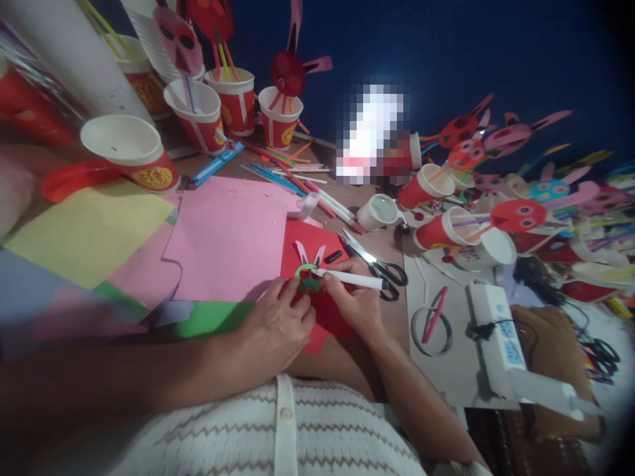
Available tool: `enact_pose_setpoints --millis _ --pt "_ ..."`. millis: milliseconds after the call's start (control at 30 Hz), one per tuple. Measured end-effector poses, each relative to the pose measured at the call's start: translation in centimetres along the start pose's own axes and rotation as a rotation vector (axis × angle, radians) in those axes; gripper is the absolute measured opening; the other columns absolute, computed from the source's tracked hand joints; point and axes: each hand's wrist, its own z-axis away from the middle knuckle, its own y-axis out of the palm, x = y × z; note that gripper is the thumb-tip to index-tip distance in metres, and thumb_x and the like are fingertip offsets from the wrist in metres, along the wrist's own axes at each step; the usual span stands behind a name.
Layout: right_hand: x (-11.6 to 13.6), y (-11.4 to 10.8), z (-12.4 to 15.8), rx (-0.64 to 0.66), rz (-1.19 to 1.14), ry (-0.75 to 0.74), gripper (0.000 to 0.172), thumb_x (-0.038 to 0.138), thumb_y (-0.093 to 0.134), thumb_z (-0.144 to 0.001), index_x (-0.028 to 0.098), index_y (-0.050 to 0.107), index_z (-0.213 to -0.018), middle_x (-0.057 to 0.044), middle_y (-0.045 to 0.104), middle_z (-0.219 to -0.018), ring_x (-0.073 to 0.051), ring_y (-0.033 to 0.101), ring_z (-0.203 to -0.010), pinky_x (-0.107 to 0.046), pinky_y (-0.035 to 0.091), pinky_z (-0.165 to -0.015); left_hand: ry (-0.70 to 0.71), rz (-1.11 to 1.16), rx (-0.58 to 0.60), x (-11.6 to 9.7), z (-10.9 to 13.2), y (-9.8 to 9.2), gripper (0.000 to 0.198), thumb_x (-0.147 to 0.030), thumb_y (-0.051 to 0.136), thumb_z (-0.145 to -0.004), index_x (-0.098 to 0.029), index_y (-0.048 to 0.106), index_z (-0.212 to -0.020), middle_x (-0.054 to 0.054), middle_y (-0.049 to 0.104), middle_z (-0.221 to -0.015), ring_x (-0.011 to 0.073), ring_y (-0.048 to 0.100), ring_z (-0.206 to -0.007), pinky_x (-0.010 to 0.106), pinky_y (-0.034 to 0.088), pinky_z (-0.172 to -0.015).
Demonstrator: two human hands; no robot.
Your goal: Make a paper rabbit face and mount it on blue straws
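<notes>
A small green paper animal face (308, 282) with pink and black ears lies on red paper (297, 243) in front of me. My left hand (282, 324) presses its curled fingers on the left edge of the face, holding it down. My right hand (354, 301) is closed around a white marker (354, 279), whose tip touches or nearly touches the face. The marker's black cap (333, 256) lies just beyond the right hand. Black-handled scissors (372, 260) rest partly open to the right of it.
Pink paper (228, 238), yellow paper (89, 231) and green paper (213, 318) spread to the left. Red paper cups (280, 122) with straw-mounted paper faces stand behind. A white cup (380, 211) is beyond the scissors. A tape roll (430, 332) and a power strip (496, 324) lie right.
</notes>
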Motion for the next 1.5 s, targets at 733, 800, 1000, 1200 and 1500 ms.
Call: enact_pose_setpoints --millis 733,800,1000,1200,1500 --pt "-0.09 0.33 0.15 0.1 0.025 0.014 0.007 0.028 0.062 -0.081 0.021 0.062 -0.078 0.001 0.068 -0.067 -0.015 0.062 -0.059 -0.027 0.048 -0.055 0.011 -0.014 -0.02 0.17 0.11 0.49 0.03 -0.032 0.05 -0.089 -0.012 0.065 -0.105 0.013 0.068 -0.104 0.0301 0.054 -0.102 0.046 0.033 -0.09" --pt "-0.04 0.33 0.13 0.107 0.027 0.012 0.007 0.028 0.062 -0.082 0.021 0.062 -0.078 0.0 0.068 -0.068 -0.015 0.062 -0.059 -0.027 0.049 -0.055 0.014 -0.011 -0.028 0.14 0.14 0.55 0.03 -0.032 0.05 -0.089 -0.012 0.065 -0.105 0.013 0.068 -0.104 0.0305 0.054 -0.102 0.046 0.033 -0.09" --pt "0.07 0.37 0.1 0.118 0.033 0.012 0.006 0.027 0.061 -0.081 0.022 0.062 -0.079 0.001 0.068 -0.067 -0.014 0.062 -0.058 -0.026 0.049 -0.054 0.003 -0.01 -0.006 0.1 0.06 0.56 0.031 -0.033 0.051 -0.089 -0.012 0.065 -0.106 0.014 0.068 -0.107 0.0299 0.053 -0.103 0.046 0.033 -0.091" --pt "0.2 0.5 0.04 0.129 0.044 0.014 0.007 0.028 0.061 -0.081 0.022 0.062 -0.079 0.001 0.067 -0.066 -0.014 0.061 -0.056 -0.025 0.047 -0.052 0.008 -0.01 -0.016 0.1 0.06 0.62 0.03 -0.032 0.051 -0.089 -0.012 0.065 -0.106 0.014 0.068 -0.108 0.0302 0.054 -0.103 0.047 0.034 -0.09" --pt "0.02 0.63 -0.01 0.129 0.043 0.034 0.009 0.03 0.06 -0.083 0.022 0.061 -0.081 0.001 0.068 -0.07 -0.015 0.063 -0.061 -0.026 0.048 -0.057 0.007 -0.002 -0.01 0.1 0.1 0.42 0.03 -0.028 0.048 -0.09 -0.011 0.064 -0.108 0.013 0.067 -0.108 0.0312 0.054 -0.104 0.047 0.035 -0.088"
